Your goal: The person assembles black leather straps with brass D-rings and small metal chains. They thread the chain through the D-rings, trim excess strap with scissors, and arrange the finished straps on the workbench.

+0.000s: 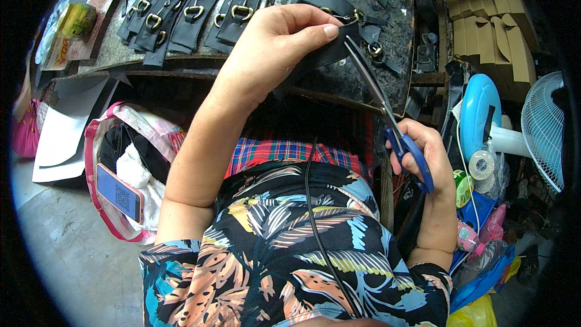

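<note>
Pinched between the thumb and fingers of my left hand (pixel 281 39) is a black leather-like strap piece (pixel 331 53). Gold-coloured metal fittings show next to its upper end, though my fingers cover part of it. My right hand (pixel 426 151) grips a pair of scissors (pixel 376 89) by the blue handles. Their long blades point up and left, and the tips are at the right edge of the strap piece. Whether the tips touch it I cannot tell. Several black straps with gold bit-shaped buckles (pixel 193 12) lie in a row on the worktable, left of my left hand.
The dark, worn worktable (pixel 387 24) has its front edge below my hands. Cardboard pieces (pixel 490 42) stand at the right, above a blue-and-white fan (pixel 484 109). On the left, a pink-edged bag (pixel 91 163) holds a phone (pixel 121 192) and white cloth. A black cable (pixel 311 206) crosses my shirt.
</note>
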`<state>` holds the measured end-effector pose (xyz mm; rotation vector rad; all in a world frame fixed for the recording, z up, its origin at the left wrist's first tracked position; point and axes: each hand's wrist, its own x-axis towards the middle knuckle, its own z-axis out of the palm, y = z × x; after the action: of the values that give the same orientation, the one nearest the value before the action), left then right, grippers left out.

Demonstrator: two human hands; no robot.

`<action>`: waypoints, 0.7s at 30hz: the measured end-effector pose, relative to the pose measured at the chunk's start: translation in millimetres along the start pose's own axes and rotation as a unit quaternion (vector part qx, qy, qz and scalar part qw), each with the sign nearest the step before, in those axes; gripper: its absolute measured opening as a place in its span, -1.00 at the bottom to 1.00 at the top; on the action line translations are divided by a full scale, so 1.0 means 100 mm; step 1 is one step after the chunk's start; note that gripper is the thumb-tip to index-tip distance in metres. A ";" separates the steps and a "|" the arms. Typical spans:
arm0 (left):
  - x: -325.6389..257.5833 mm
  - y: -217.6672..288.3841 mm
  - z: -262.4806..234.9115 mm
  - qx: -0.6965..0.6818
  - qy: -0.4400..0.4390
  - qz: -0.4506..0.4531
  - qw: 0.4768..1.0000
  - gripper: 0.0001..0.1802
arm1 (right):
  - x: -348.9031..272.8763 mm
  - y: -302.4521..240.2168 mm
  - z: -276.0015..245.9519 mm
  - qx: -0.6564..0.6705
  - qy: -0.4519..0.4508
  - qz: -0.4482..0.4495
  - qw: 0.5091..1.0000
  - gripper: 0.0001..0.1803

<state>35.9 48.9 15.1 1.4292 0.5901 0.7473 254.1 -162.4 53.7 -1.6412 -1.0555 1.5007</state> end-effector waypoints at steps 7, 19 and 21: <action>-0.01 -0.01 0.02 0.000 -0.007 0.009 1.000 -0.66 | -0.01 -0.01 0.03 -0.029 0.020 0.019 0.999 -0.03; -0.02 0.03 0.01 -0.195 -0.042 -0.112 0.973 -0.75 | -0.02 0.09 0.03 0.053 0.023 -0.018 0.998 -0.68; -0.02 0.01 0.02 -0.194 -0.030 -0.107 0.975 -0.75 | -0.01 0.11 0.03 0.037 0.023 -0.020 0.999 -0.68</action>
<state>35.7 45.9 16.5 1.0059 0.5093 0.6064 252.4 -168.7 44.3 -1.5877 -0.9900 1.4525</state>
